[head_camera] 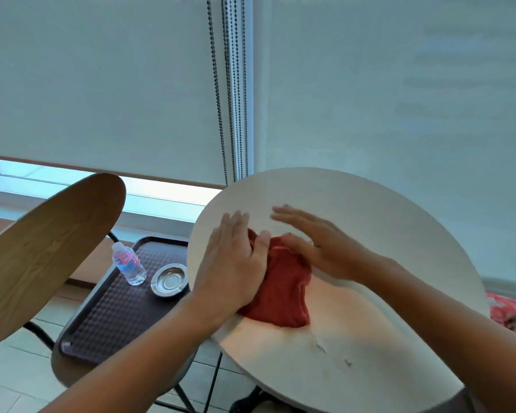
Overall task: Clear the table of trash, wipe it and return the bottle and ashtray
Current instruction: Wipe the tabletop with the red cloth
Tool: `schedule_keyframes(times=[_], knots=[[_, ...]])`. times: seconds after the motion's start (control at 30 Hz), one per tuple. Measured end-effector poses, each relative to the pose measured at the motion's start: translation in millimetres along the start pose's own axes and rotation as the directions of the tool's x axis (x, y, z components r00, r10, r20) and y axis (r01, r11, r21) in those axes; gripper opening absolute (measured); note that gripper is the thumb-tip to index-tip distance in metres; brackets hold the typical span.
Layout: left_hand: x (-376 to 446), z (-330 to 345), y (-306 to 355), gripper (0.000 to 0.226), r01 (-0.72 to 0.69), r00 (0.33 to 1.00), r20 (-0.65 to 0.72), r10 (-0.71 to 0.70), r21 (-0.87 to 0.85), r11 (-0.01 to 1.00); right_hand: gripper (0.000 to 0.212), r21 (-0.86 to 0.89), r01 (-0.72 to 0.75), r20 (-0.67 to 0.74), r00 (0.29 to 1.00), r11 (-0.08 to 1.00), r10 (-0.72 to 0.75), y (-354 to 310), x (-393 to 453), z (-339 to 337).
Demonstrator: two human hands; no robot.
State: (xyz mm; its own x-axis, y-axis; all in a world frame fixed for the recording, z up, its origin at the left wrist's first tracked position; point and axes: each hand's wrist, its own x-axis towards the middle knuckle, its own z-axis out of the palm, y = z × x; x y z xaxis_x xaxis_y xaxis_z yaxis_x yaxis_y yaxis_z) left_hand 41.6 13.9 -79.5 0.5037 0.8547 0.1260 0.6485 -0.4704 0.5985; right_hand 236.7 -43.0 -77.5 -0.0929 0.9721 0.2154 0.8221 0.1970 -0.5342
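A red cloth [283,290] lies bunched on the round white table [385,234]. My left hand [236,263] presses flat on the cloth's left side, fingers stretched out. My right hand [319,242] lies flat over the cloth's upper right part, fingers together and blurred. A small plastic water bottle [128,263] with a pink and blue label stands on a dark tray [111,317] to the left, with a round metal ashtray [169,280] beside it. A few small white scraps [322,347] lie on the near part of the table.
The tray rests on a chair seat left of the table. A wooden chair back [42,248] rises at the far left. Roller blinds with bead chains [230,114] hang behind the table. Patterned red fabric [510,311] lies at the right edge.
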Motion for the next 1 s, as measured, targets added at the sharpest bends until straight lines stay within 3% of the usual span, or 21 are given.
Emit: schedule_keyframes(times=[0.1,0.27,0.47,0.67,1.0], knots=[[-9.8,19.9,17.3,0.081,0.022,0.981,0.181,-0.068,0.245,0.969,0.06,-0.229,-0.323,-0.069,0.946,0.918,0.316,33.8,2.4,-7.9],[0.3,40.5,18.0,0.088,-0.076,0.981,0.191,-0.018,0.474,0.877,0.072,-0.334,-0.481,0.007,0.859,0.811,0.512,54.4,7.1,-4.0],[50.9,21.6,-14.6,0.086,-0.332,0.927,0.327,0.186,0.477,0.813,0.074,-0.372,-0.48,-0.044,0.864,0.794,0.501,59.4,6.4,0.5],[80.2,-9.9,-58.4,0.09,-0.479,0.858,0.412,0.306,0.428,0.767,0.074,-0.384,-0.474,-0.059,0.869,0.792,0.491,61.0,6.1,0.8],[9.5,-23.5,-59.0,0.086,-0.367,0.911,0.338,0.238,0.397,0.841,0.073,-0.398,-0.477,-0.061,0.866,0.784,0.496,60.3,6.5,2.0]])
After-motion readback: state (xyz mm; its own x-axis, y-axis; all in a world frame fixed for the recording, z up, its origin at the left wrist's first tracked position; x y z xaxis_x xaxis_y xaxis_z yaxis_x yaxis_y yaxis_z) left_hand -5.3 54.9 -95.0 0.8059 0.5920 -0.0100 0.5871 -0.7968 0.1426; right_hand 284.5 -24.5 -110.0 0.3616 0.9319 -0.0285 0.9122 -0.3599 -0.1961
